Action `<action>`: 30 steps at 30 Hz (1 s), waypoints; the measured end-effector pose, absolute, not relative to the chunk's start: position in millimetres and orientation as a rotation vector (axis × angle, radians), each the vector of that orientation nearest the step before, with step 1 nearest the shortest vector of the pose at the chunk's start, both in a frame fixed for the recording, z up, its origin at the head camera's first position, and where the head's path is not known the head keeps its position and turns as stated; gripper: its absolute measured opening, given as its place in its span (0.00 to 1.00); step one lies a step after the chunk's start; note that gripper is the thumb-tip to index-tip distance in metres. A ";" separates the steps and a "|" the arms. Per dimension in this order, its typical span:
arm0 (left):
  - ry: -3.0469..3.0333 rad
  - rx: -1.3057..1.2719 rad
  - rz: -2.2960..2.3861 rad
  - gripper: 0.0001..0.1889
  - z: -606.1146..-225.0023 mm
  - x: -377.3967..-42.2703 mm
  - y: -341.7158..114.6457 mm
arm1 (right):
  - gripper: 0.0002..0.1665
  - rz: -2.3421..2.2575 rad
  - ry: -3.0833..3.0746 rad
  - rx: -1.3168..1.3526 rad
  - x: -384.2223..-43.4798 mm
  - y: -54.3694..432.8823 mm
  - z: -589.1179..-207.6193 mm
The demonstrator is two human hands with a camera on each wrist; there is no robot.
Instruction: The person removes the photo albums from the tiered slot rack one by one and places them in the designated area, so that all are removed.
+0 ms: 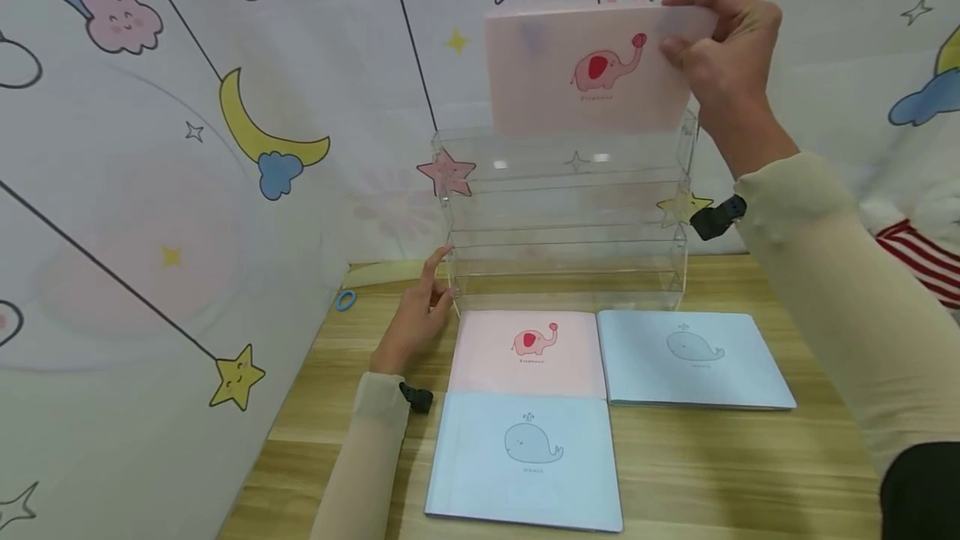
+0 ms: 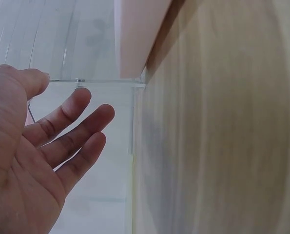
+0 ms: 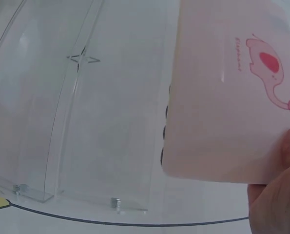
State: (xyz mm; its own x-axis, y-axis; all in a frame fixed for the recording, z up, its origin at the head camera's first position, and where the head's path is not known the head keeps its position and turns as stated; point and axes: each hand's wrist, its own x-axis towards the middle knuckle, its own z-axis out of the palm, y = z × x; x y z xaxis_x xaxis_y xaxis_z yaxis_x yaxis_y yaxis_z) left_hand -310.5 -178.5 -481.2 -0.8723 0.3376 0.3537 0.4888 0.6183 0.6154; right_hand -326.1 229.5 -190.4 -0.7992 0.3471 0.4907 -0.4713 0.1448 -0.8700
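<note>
My right hand pinches a pink notebook by its upper right corner, thumb on the front cover with its red elephant drawing. The notebook is above the top tier of a clear acrylic tiered rack; in the right wrist view its lower edge appears beside the clear panels. My left hand is at the rack's lower left side, index finger extended to its edge. In the left wrist view, the left hand has loosely bent, spread fingers and holds nothing.
Before the rack lie another pink elephant notebook, a blue whale notebook below it, and a second blue whale notebook to the right. A small blue ring sits at the wooden table's left edge. A patterned cloth hangs behind.
</note>
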 end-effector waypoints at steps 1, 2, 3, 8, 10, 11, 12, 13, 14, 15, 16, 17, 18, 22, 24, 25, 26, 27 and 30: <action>-2.638 -0.684 -1.091 0.42 -481.3 -310.5 -178.4 | 0.20 1.723 -1.817 0.115 -324.8 230.3 -190.8; -2.637 -0.681 -1.092 0.42 -481.1 -310.4 -178.2 | 0.20 1.731 -1.818 0.111 -323.5 231.5 -191.4; -2.637 -0.679 -1.091 0.41 -481.0 -310.3 -178.2 | 0.20 1.731 -1.821 0.108 -322.3 232.9 -192.4; -2.632 -0.682 -1.086 0.42 -480.6 -311.2 -178.3 | 0.21 1.733 -1.834 0.079 -315.6 243.1 -202.0; -2.629 -0.687 -1.086 0.42 -481.0 -311.1 -178.6 | 0.21 1.728 -1.837 0.078 -312.6 247.2 -206.8; -2.627 -0.687 -1.086 0.42 -481.4 -311.2 -178.8 | 0.21 1.729 -1.838 0.078 -310.8 249.2 -209.1; -2.625 -0.689 -1.087 0.42 -481.8 -311.1 -178.9 | 0.21 1.737 -1.834 0.083 -308.8 251.1 -211.5; -2.624 -0.691 -1.085 0.42 -482.3 -310.9 -179.1 | 0.21 1.746 -1.829 0.090 -306.8 252.7 -213.7; -2.624 -0.691 -1.086 0.42 -482.8 -310.7 -179.3 | 0.21 1.749 -1.829 0.091 -304.5 254.2 -216.0; -2.623 -0.690 -1.088 0.42 -483.1 -310.3 -179.4 | 0.21 1.751 -1.830 0.091 -302.0 255.4 -218.3; -2.623 -0.688 -1.089 0.42 -483.5 -310.0 -179.5 | 0.21 1.754 -1.832 0.091 -299.2 256.9 -220.6; -2.624 -0.687 -1.089 0.42 -483.9 -309.8 -179.6 | 0.21 1.768 -1.826 0.091 -296.2 258.3 -222.8; -2.626 -0.686 -1.091 0.42 -484.1 -309.5 -179.5 | 0.22 1.782 -1.821 0.095 -293.0 259.7 -225.0; -2.630 -0.686 -1.095 0.41 -483.8 -308.8 -179.2 | 0.22 1.827 -1.810 0.100 -279.0 265.1 -235.5; -2.632 -0.687 -1.092 0.41 -483.3 -308.8 -179.1 | 0.22 1.845 -1.804 0.108 -271.6 267.9 -241.6; -2.632 -0.689 -1.088 0.41 -483.1 -309.0 -178.9 | 0.22 1.851 -1.800 0.110 -267.8 269.2 -244.9; -2.633 -0.691 -1.085 0.41 -483.0 -309.1 -178.7 | 0.22 1.848 -1.802 0.113 -264.0 270.6 -248.2; -2.633 -0.689 -1.086 0.41 -482.9 -309.4 -178.6 | 0.22 1.846 -1.803 0.117 -260.2 272.0 -251.6; -2.636 -0.686 -1.088 0.41 -483.1 -309.8 -178.1 | 0.22 1.851 -1.799 0.128 -249.4 276.4 -261.9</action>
